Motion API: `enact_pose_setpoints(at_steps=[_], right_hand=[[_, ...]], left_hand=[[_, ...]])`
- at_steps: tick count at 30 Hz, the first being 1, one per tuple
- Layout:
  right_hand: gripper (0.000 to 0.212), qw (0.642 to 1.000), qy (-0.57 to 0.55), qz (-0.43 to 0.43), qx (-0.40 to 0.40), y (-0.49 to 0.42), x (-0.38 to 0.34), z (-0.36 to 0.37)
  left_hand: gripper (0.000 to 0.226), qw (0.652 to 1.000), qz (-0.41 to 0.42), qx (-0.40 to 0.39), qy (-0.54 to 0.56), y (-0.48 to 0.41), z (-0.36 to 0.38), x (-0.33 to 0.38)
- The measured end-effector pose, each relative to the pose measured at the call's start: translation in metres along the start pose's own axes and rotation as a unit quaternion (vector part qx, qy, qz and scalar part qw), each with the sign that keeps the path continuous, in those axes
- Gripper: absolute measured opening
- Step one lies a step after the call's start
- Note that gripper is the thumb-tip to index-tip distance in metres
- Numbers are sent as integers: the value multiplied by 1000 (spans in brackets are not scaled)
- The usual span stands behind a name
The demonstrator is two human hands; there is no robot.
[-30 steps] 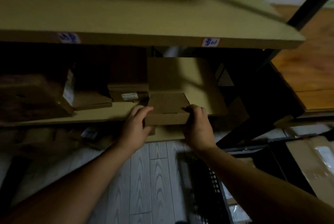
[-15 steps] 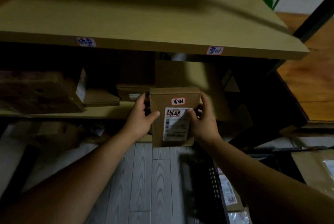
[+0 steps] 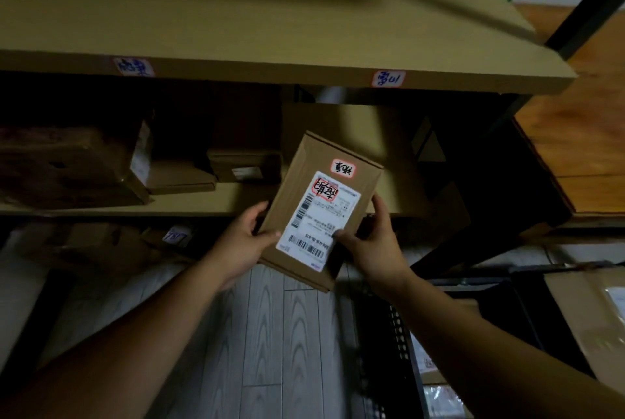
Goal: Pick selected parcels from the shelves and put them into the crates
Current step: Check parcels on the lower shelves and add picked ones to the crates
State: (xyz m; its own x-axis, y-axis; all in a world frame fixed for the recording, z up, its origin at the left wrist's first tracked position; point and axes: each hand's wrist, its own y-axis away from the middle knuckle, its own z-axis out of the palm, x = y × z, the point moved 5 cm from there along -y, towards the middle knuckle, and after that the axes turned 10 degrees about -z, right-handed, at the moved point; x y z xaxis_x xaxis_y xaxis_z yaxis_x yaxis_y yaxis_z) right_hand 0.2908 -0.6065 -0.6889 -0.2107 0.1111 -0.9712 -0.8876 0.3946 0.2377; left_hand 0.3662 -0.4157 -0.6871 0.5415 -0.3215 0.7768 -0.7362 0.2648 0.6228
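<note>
A flat brown cardboard parcel with a white shipping label and two red-edged stickers is held in front of the middle shelf, tilted with its top to the right. My left hand grips its lower left edge, thumb on the face. My right hand grips its lower right edge, thumb on the label. A black slotted crate stands on the floor at the lower right, under my right forearm, with parcels partly visible inside.
The upper shelf board overhangs, with two handwritten tags on its edge. More cardboard boxes lie at the left of the middle shelf, a small one sits behind. A large box is at the right. The floor is grey planks.
The parcel has come off the shelf, turned label-up toward me, and now tilts clockwise and sits slightly lower and nearer. Both hands kept hold of it.
</note>
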Motion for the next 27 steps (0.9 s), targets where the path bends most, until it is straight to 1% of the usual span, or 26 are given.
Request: enact_pose_setpoints(at_steps=[2,3,5,6,8,9,10,12,14,15,16,17,18,19,21,23,25,27], right_hand=[[98,999,0,-18,42,-2,-4,-5],[97,998,-2,-28,65,-3,-8,-9],[85,996,-23,-30,87,-6,-14,-15],[77,995,-43,-22,91,-5,-17,-16],[68,990,-84,2,114,-3,-19,-16],[65,986,-104,19,131,-2,-16,-14],[62,981,-125,36,146,-1,-13,-12],[49,973,-149,62,166,1,-6,-6],[37,980,-103,62,161,1,0,-5],[36,984,-68,56,153,2,0,-7],[41,987,-50,51,142,2,-2,-8],[51,989,-55,49,125,2,-3,-9],[66,990,-75,48,107,2,-3,-9],[76,990,-94,45,95,2,-3,-10],[81,989,-117,32,82,3,-3,-7],[75,987,-140,31,72,8,-3,0],[56,987,-140,38,63,14,-4,9],[39,993,-89,38,72,18,-5,10]], left_hand=[[58,1000,-1,3,-2,-1,-6,2],[55,1000,2,2,-18,0,-8,6],[51,999,21,11,-39,2,-13,15],[51,999,32,26,-32,3,-15,18],[60,996,40,76,28,5,-20,18],[68,993,26,85,77,7,-19,16],[74,991,9,74,113,8,-15,11],[78,990,-12,45,132,10,-7,3],[68,986,-6,51,157,12,-11,4],[60,985,-1,59,164,13,-16,6],[54,985,3,63,159,13,-20,8],[51,987,5,65,148,13,-24,9],[49,988,10,67,142,14,-26,11],[50,986,18,76,150,15,-28,12],[58,974,32,102,201,15,-29,10],[72,968,22,92,230,19,-15,5],[83,977,7,46,209,23,6,1],[83,977,4,25,212,22,16,-1]])
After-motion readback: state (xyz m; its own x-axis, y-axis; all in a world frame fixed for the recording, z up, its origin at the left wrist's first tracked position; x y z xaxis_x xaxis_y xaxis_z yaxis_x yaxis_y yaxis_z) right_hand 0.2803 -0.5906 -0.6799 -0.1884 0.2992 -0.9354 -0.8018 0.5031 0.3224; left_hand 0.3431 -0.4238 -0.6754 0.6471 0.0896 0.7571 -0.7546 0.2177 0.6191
